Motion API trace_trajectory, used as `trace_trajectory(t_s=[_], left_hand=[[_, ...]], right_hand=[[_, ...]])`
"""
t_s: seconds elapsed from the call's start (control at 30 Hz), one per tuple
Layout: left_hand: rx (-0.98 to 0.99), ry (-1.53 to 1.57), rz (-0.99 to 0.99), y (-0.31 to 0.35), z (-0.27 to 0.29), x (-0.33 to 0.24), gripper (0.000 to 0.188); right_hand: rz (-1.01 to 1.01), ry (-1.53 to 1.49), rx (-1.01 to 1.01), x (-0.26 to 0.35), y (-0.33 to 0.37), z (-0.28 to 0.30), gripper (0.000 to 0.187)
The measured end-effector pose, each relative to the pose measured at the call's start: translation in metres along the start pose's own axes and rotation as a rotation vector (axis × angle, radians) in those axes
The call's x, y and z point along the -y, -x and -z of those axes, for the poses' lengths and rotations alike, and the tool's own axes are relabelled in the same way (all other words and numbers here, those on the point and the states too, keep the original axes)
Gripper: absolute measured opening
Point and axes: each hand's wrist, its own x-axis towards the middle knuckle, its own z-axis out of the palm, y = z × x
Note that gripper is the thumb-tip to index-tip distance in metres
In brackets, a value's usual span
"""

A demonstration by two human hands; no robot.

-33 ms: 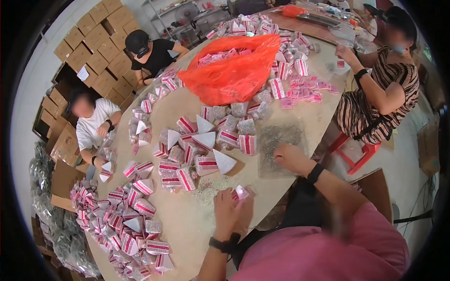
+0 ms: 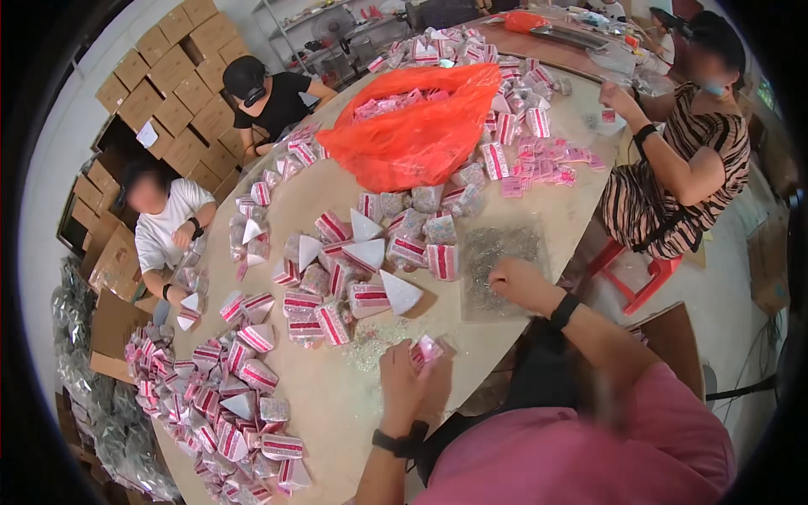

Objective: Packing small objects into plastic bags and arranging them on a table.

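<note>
My left hand [image 2: 404,374] is closed around a small pink and white wedge-shaped piece [image 2: 427,348] near the table's front edge. Loose glittery bits [image 2: 369,345] are scattered just beyond that hand. Fingers drawn together, my right hand [image 2: 522,284] is over a shallow clear tray [image 2: 484,313] of fine, silvery pieces, too small to make out. Whether its fingertips grip any of them is hidden. Several cake-slice-shaped pieces [image 2: 368,299], white with pink bands and speckled backs, lie in a heap beyond both hands.
A larger heap of the cake-slice shapes [image 2: 231,404] covers the table's left end. A red plastic bag [image 2: 404,147] of pink pieces stands in the middle, with flat pink packets [image 2: 547,160] to its right. Co-workers sit around the table; cartons [image 2: 172,84] are stacked behind.
My left hand has shifted very slightly to the left, and the wedge-shaped piece in it is turned a little. The right hand stays over the tray.
</note>
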Motion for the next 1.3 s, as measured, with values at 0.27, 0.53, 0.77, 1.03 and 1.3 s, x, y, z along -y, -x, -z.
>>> trace_trajectory(t_s=[0.27, 0.53, 0.77, 1.03, 1.3], left_hand=[[-0.009, 0.169, 0.204, 0.011, 0.024, -0.004, 0.053], [-0.055, 0.701, 0.412, 0.017, 0.037, -0.012, 0.046], [-0.145, 0.822, 0.318, 0.027, 0.040, -0.019, 0.049], [-0.197, 0.571, 0.242, 0.034, 0.043, -0.032, 0.049], [-0.208, 0.401, 0.210, 0.033, 0.045, -0.042, 0.046]], right_hand=[[-0.120, -0.306, -0.218, 0.000, -0.010, 0.008, 0.010], [-0.223, -0.450, -0.204, -0.005, -0.009, -0.002, 0.007], [-0.106, -0.795, -0.079, 0.055, -0.003, 0.017, 0.004], [-0.269, -1.359, 0.234, 0.116, 0.024, -0.006, 0.005], [-0.211, -1.443, 0.222, 0.138, 0.027, -0.034, 0.005]])
